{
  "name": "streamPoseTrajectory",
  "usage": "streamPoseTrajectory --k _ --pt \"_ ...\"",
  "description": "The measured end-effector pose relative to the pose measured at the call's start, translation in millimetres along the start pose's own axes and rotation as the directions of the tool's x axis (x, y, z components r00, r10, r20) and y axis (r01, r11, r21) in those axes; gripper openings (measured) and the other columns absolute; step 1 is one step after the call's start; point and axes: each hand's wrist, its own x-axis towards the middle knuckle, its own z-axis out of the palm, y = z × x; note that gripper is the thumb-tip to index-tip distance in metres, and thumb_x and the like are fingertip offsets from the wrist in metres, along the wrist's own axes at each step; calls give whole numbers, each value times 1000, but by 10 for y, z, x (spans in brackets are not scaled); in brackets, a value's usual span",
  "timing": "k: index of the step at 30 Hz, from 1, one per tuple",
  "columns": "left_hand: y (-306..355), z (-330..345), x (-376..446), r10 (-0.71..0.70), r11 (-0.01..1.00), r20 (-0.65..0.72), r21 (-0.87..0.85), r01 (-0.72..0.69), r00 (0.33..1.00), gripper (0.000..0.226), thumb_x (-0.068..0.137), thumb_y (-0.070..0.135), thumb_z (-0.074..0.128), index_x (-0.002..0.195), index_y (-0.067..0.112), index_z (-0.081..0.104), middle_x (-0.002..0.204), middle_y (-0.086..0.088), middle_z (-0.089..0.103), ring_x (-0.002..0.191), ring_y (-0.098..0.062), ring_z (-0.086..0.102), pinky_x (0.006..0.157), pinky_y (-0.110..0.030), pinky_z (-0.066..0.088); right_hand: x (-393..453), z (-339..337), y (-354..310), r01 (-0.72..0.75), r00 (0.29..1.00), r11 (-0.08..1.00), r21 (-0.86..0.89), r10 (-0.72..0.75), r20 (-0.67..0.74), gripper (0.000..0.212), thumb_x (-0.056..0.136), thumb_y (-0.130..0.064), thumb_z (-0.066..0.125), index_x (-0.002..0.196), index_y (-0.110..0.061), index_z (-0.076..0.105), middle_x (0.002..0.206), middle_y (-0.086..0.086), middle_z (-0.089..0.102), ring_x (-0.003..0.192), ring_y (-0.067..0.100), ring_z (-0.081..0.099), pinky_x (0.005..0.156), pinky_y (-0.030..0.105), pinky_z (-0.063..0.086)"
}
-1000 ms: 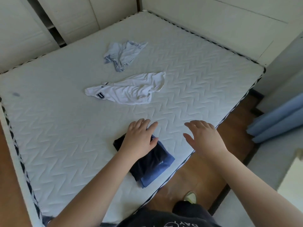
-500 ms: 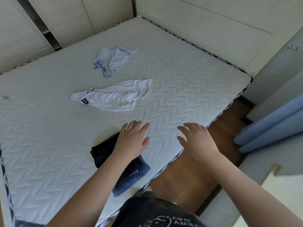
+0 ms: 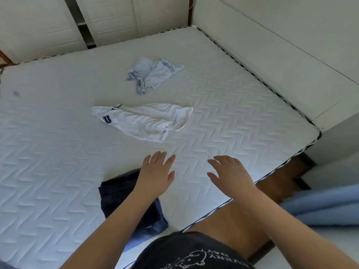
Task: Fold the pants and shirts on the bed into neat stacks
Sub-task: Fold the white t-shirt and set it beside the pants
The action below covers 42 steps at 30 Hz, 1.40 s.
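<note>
Your left hand and right hand, fingers released, hover above the bed between the folded navy garment and the white shirt.

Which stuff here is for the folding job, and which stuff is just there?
For the job:
white shirt, not folded
light blue garment, crumpled
dark blue garment, folded
left hand and right hand, both holding nothing
mattress

Just there:
blue curtain
wardrobe doors

Bare forearms, dark top with white animal outline and lettering.
</note>
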Motion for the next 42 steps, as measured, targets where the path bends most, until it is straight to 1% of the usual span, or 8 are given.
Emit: streamPoseTrajectory --k 8,15,23,31,33,36,39,42 --pt "-110 25 505 -78 995 8 -58 78 997 62 102 44 30 157 28 5 164 -6 10 151 -23 8 121 -42 6 576 -107 242 28 1000 999 36 -29 9 51 101 -49 35 148 -28 37 152 -6 38 141 14 31 114 29 20" --pt "-26 146 932 -227 972 10 -55 227 974 63 101 45 30 157 29 5 164 -7 10 151 -23 9 121 -41 6 1283 -31 615 166 985 985 48 -168 33 51 101 -47 37 147 -26 39 152 -4 38 140 15 33 113 31 22" --pt "318 204 1592 -407 910 75 -47 411 910 66 102 46 29 156 31 -4 164 -5 8 151 -22 8 120 -40 10 2227 7 1300 357 923 932 65 -363 125 53 101 -47 32 150 -26 30 159 -4 25 144 15 24 115 30 19" --pt "380 409 1874 -511 843 151 -105 527 846 62 102 41 37 157 26 12 164 -7 12 151 -25 12 120 -42 16 3057 205 1356 459 872 887 45 -460 169 57 100 -46 36 151 -23 28 159 -1 25 144 18 28 113 32 25" --pt "357 468 1871 -523 834 146 -115 539 840 61 97 39 53 152 24 33 158 -9 31 145 -28 31 115 -45 30 3209 351 1285 455 874 889 55 -458 164 57 100 -47 36 151 -23 28 159 -1 25 144 17 28 113 31 24" --pt "237 673 1864 -520 842 118 -99 531 846 58 79 32 78 132 17 62 137 -13 58 124 -31 57 97 -47 49 3344 631 1156 436 877 897 79 -443 189 57 100 -46 38 152 -25 30 160 1 25 146 18 25 115 33 20" --pt "73 917 1853 -540 824 140 -114 556 830 53 83 31 74 132 15 62 141 -14 54 131 -32 52 101 -46 46 3419 869 1022 431 880 900 62 -435 193 55 99 -43 45 149 -23 38 160 6 26 148 24 22 118 38 16" --pt "-99 1164 1872 -540 816 187 -125 565 821 53 95 33 58 145 17 47 155 -12 35 145 -32 31 112 -45 34 3497 1042 887 430 881 900 72 -435 183 59 94 -37 57 147 -18 42 157 12 31 146 30 29 118 44 22"
